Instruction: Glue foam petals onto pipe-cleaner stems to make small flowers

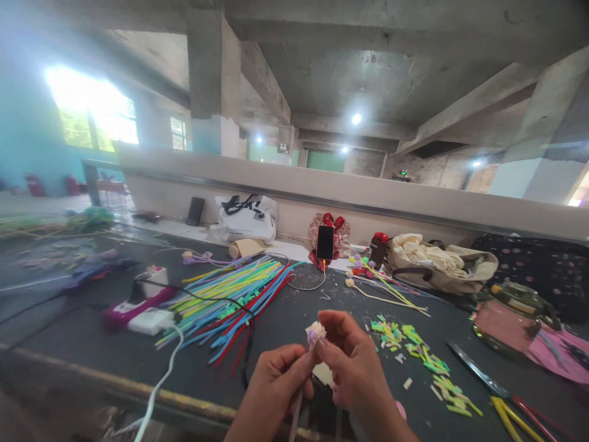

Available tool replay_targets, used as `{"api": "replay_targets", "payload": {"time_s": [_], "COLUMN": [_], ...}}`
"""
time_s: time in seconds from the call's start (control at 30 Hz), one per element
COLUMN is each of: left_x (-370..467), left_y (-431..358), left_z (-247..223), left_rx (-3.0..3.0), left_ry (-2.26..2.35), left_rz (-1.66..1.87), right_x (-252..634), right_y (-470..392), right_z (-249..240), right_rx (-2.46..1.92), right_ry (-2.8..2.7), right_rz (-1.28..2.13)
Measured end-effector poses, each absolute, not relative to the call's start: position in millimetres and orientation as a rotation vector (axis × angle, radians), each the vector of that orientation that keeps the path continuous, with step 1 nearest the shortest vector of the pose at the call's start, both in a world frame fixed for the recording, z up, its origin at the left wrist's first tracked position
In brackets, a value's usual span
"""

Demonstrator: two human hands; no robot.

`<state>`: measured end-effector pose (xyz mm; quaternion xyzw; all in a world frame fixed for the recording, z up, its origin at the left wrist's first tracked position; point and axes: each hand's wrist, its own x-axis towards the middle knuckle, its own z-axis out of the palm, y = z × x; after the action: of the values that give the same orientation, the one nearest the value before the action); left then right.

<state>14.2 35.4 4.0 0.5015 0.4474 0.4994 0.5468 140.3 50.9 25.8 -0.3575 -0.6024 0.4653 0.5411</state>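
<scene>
A small pale purple and cream flower made of fuzzy stem pieces stands upright between my two hands. Its light stem runs down past my left hand, whose thumb and fingers pinch it just under the bloom. My right hand touches the flower's base from the right, thumb and fingertips pressed near it, other fingers curled above. A cream piece shows below, between the hands. To the left lies a wide bundle of coloured fuzzy stems.
Cut green and yellow pieces lie right of my hands, beside scissors. A purple power strip with cables is at left. Behind stand a phone, a bottle, finished flowers, a white bag and a glass jug.
</scene>
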Motion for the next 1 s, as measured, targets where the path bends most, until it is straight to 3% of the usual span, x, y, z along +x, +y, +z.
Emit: {"api": "replay_targets", "payload": {"time_s": [0.43, 1.0], "left_x": [13, -5], "left_y": [31, 36], "left_z": [7, -1], "left_rx": [0.871, 0.653], "left_ry": [0.894, 0.659], "left_rz": [1.283, 1.162], "right_x": [145, 161], "right_y": [55, 54], "right_z": [21, 11], "right_rx": [-0.844, -0.884], "right_ry": [-1.336, -1.391], "right_rz": [1.137, 1.158]}}
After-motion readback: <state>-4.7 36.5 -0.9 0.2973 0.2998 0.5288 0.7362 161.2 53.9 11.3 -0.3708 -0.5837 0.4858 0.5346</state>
